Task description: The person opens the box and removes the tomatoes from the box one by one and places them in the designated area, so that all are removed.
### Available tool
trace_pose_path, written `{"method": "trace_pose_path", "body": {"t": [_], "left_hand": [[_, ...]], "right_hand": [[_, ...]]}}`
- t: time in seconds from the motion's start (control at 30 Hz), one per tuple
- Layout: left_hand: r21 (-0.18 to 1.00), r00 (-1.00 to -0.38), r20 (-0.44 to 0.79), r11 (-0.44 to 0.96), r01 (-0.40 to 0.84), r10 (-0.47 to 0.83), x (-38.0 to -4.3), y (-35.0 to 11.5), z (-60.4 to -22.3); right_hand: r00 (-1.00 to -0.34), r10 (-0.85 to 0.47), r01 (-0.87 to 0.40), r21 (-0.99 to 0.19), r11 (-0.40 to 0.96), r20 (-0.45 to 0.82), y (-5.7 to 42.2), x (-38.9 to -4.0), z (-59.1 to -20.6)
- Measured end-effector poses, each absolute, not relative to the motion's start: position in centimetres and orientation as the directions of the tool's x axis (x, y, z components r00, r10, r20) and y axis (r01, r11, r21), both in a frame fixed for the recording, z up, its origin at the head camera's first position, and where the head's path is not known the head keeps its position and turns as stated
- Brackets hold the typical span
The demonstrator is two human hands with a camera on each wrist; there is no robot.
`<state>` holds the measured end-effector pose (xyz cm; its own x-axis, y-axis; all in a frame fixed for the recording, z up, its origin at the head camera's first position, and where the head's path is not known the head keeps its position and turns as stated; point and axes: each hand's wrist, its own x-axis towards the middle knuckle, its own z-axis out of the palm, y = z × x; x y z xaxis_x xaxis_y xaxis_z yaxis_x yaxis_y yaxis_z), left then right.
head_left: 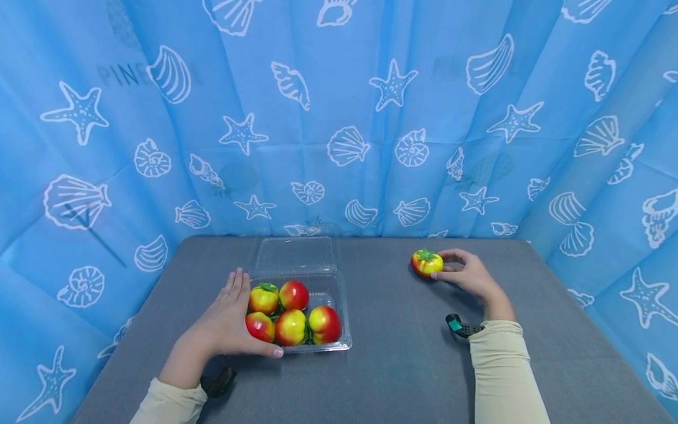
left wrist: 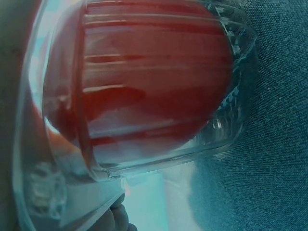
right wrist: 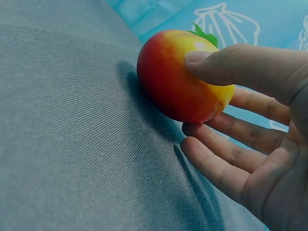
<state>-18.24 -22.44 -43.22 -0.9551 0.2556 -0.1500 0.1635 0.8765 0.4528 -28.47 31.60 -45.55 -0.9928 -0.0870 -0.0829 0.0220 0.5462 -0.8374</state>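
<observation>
My right hand (head_left: 471,275) pinches a red-and-yellow, tomato-like fruit (head_left: 425,263) with a green leafy top, thumb on one side and fingers on the other. In the right wrist view that fruit (right wrist: 175,82) is close to the grey cloth, its shadow beside it. My left hand (head_left: 225,321) rests against the left side of a clear plastic clamshell box (head_left: 344,330), with its fingers straight and its thumb spread along the front edge. Several similar fruits (head_left: 325,325) sit inside the box. Through the box wall, the left wrist view shows a red fruit (left wrist: 159,77) up close.
The box's clear lid (head_left: 295,254) is folded back toward the curtain. A grey cloth (head_left: 392,359) covers the table. Behind and at both sides hangs a blue curtain (head_left: 339,82) with white shells and starfish. Each wrist wears a black band (head_left: 461,325).
</observation>
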Motion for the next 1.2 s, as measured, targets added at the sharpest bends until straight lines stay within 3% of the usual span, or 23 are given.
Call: {"method": "trace_pose_path", "body": {"t": [1.2], "left_hand": [[0.437, -0.957, -0.14, 0.883, 0.17, 0.254, -18.2, -22.4, -43.1]], "right_hand": [[-0.997, -0.071, -0.004, -0.83, 0.558, -0.043, 31.2, -27.2, -42.8]]}}
